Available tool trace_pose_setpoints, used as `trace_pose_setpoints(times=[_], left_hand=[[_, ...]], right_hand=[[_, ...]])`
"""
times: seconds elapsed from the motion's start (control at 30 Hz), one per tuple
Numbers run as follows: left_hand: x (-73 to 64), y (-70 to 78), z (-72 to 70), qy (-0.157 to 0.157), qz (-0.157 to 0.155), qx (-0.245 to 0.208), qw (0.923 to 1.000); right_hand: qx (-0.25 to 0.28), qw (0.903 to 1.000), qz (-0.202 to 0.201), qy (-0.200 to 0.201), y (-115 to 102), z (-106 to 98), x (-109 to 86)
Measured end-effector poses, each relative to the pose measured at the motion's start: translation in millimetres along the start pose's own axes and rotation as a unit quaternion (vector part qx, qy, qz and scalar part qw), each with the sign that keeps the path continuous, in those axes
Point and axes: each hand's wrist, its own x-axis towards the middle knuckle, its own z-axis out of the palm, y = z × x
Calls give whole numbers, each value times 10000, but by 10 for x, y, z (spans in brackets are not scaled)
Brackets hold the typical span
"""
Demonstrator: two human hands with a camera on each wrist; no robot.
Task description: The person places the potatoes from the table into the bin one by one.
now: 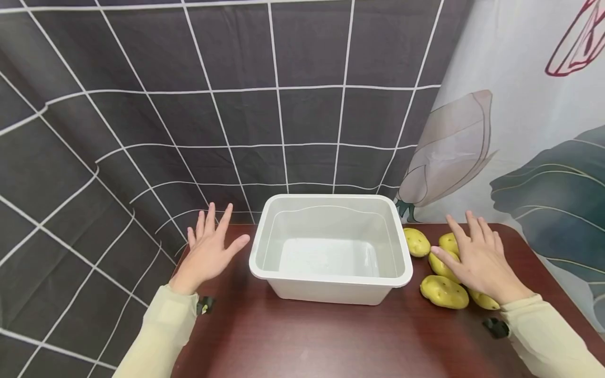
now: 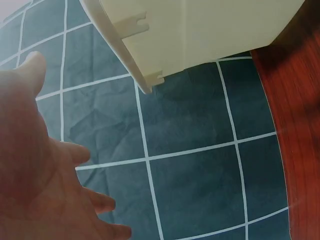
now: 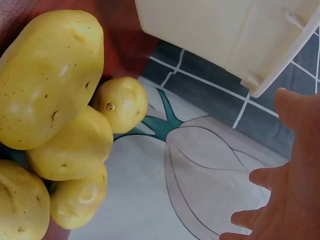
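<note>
A white plastic basin (image 1: 331, 290) stands on the table, its inside bare. To its left my left hand (image 1: 208, 257) is held in the air with fingers spread, touching nothing; the left wrist view shows the same hand (image 2: 45, 170) beside the basin's outer wall (image 2: 200, 30). On the right, several yellow potatoes (image 1: 444, 292) lie grouped on the table. Over them hovers my right hand (image 1: 484, 262), fingers spread and holding nothing. The right wrist view has the potatoes (image 3: 55, 75) at left and that hand (image 3: 295, 175) apart from them.
The dark red wooden table (image 1: 302, 336) ends close behind the basin. A dark grey cloth with a white grid (image 1: 307, 115) hangs behind and at left. At right hangs a pale curtain (image 1: 515, 121) with leaf and flower prints.
</note>
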Motion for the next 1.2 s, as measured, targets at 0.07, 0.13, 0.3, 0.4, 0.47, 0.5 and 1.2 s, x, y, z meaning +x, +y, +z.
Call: trace_pose_setpoints(times=[0.07,0.13,0.3,0.4,0.47,0.5,1.2], left_hand=[[2,19,5,6,16,18,10000],[7,37,10,3,41,27,10000],[25,85,22,-21,135,-14,9999],[38,117,32,-41,195,-12,9998],[46,141,38,-62,217,-15,9997],[51,152,42,-69,227,-8,9997],[89,327,173,-202,526,34,9984]], right_hand=[[-7,10000,-41,22,13,-1,-12],[-21,10000,-83,46,26,-2,-24],[-41,9999,-132,53,49,-9,-55],[-50,9998,-163,76,61,-11,-72],[-32,9998,-188,108,70,-9,-86],[-20,9997,-201,128,74,-7,-94],[144,9994,-300,119,84,67,-221]])
